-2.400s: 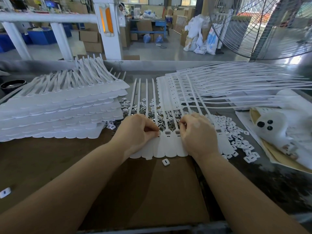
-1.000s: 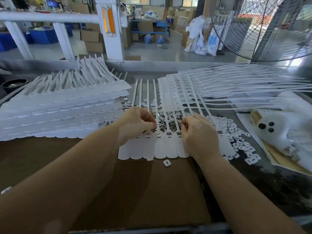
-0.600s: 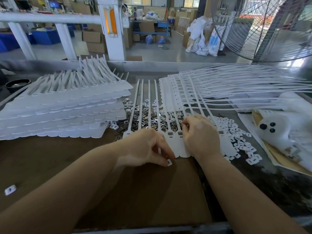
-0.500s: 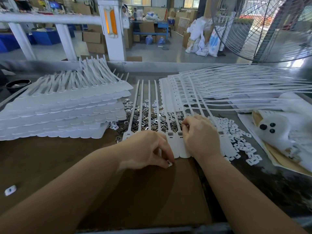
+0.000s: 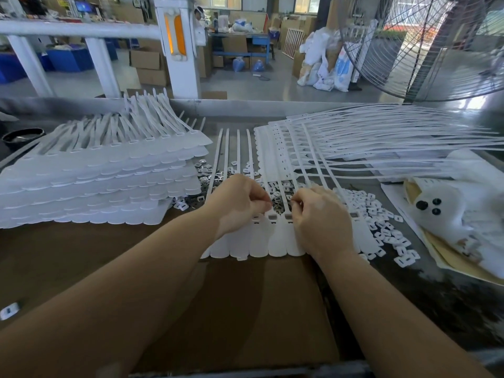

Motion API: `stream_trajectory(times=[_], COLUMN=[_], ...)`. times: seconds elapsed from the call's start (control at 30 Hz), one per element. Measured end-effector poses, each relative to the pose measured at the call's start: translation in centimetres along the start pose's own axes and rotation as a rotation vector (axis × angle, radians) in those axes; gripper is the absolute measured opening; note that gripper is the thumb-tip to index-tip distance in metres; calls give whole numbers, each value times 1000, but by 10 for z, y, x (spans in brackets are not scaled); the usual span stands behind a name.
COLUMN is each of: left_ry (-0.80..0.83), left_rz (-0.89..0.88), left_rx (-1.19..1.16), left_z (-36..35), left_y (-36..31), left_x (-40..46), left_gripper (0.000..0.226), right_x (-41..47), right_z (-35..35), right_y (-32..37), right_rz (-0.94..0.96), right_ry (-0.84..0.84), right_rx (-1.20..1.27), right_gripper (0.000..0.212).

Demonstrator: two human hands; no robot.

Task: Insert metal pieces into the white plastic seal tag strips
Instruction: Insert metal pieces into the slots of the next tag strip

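No legible text anywhere (sack (image 5: 331, 69) print too blurred).

Fan: we see a large wire-guarded fan (image 5: 425, 47) at the upper right, beyond the bench.
Bowl: we spot a dark round bowl (image 5: 23, 135) at the far left edge.
Soft toy: we see a white plush thing with black dots (image 5: 447, 211) on the right, lying on brown paper (image 5: 447, 257).
Pillar: we note a white pillar with an orange panel (image 5: 178, 45) behind the bench.
Floor beyond: we make out cardboard boxes (image 5: 148, 64), white sacks (image 5: 324, 64), blue bins (image 5: 68, 60) and a blue table (image 5: 242, 43).
Work surface: we see brown cardboard (image 5: 245, 309) under the near middle.
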State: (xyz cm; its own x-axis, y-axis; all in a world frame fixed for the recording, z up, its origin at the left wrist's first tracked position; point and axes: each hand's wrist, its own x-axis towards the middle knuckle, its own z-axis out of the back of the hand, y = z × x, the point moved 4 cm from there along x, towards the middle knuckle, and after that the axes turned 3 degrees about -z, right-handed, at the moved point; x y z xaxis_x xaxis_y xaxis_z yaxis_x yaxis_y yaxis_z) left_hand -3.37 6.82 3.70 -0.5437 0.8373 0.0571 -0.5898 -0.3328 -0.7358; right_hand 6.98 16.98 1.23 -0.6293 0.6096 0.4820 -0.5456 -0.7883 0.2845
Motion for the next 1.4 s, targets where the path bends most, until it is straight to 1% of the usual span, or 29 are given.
stream_trajectory(times=[0.2, 0.33, 0.43, 0.53, 0.73, 0.8, 0.9, 1.0, 1.1, 1.23, 1.4], left_ry=[85, 121, 139, 143, 168, 144, 60, -47, -117, -149, -167], left_rz=[17, 85, 115, 148, 185, 158, 89, 4, -97, -110, -99], left_rx=[107, 114, 135, 97, 107, 54, -3, 53, 193, 296, 316], left_z=[-7, -7, -6, -6, -6, -7, -6, -8, -13, -17, -18], left_y=[-8, -9, -10, -8, -9, -4, 4, 10, 12, 17, 17], left_x=[6, 10, 11, 14, 17, 15, 8, 0, -9, -13, -14], left_gripper=[8, 13, 3, 16, 14, 10, 6, 10, 9, 20, 22], right_x=[0, 0, 0, 0, 0, -1, 0, 0, -1, 2, 16], right_z=[0, 0, 0, 0, 1, 1, 2, 2, 4, 7, 5], right_y=[-1, -1, -1, -1, 0, 0, -1, -1, -1, -3, -5], right_rz=[7, 11, 9, 8, 6, 4, -6, -3, -12, -52, -95], right_ry=[-6, -2, -1, 7, 15, 15, 17, 19, 18, 44, 116], right_rx=[-4, -9, -5, -6, -1, -1, 15, 34, 88, 154, 77], right_gripper=[17, 18, 18, 19, 20, 19, 17, 16, 14, 13, 18])
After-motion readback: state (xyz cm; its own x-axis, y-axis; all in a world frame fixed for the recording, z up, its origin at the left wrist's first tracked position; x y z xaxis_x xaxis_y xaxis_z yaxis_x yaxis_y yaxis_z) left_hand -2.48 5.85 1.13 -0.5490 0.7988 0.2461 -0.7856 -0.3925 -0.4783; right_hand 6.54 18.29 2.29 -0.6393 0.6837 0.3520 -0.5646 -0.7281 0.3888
